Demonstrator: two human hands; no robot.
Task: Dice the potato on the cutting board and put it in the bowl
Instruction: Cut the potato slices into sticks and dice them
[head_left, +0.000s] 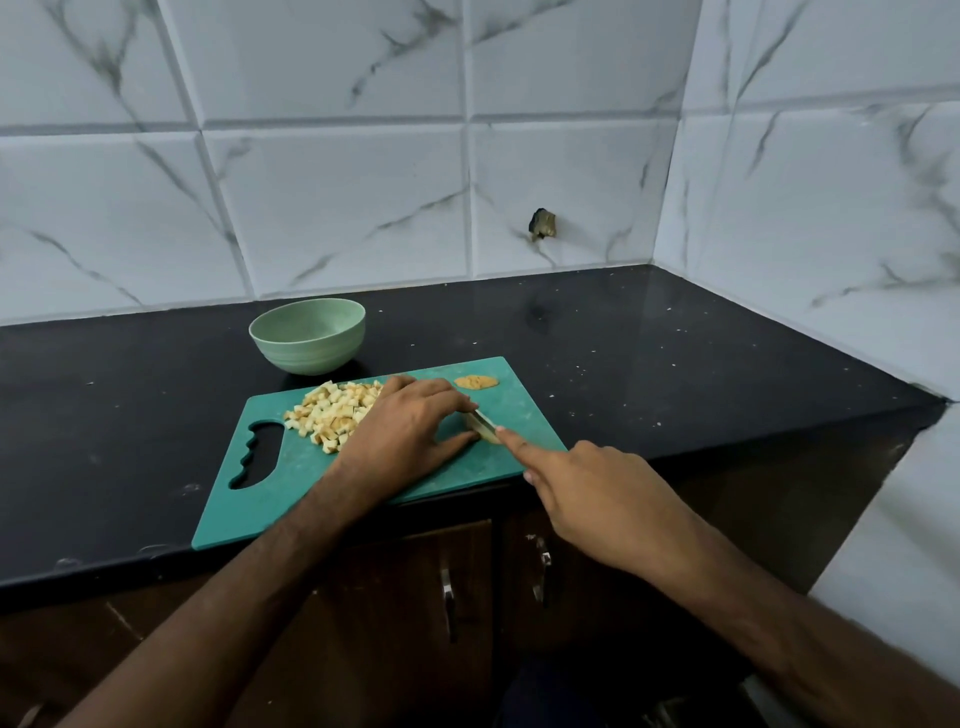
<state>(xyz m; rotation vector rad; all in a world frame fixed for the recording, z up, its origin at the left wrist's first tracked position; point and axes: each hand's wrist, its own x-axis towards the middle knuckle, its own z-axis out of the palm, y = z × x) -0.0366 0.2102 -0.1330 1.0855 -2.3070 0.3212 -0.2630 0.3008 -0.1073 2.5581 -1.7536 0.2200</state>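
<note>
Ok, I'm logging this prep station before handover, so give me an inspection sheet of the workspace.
Surface: black speckled stone counter, pale crumbs scattered.
Job's things: teal plastic cutting board holds a heap of diced potato and an uncut potato piece; pale green bowl looks empty.
Clutter: brown peel scrap on the board.
Hands: left hand holds the piece; right hand, forefinger extended, blade mostly hidden.
Cables: nothing seen.
Surroundings: marbled white wall tiles, brown cabinets.

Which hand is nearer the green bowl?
Left. The left hand lies on the cutting board just in front of the bowl; the right hand sits farther right, at the board's near edge.
</note>
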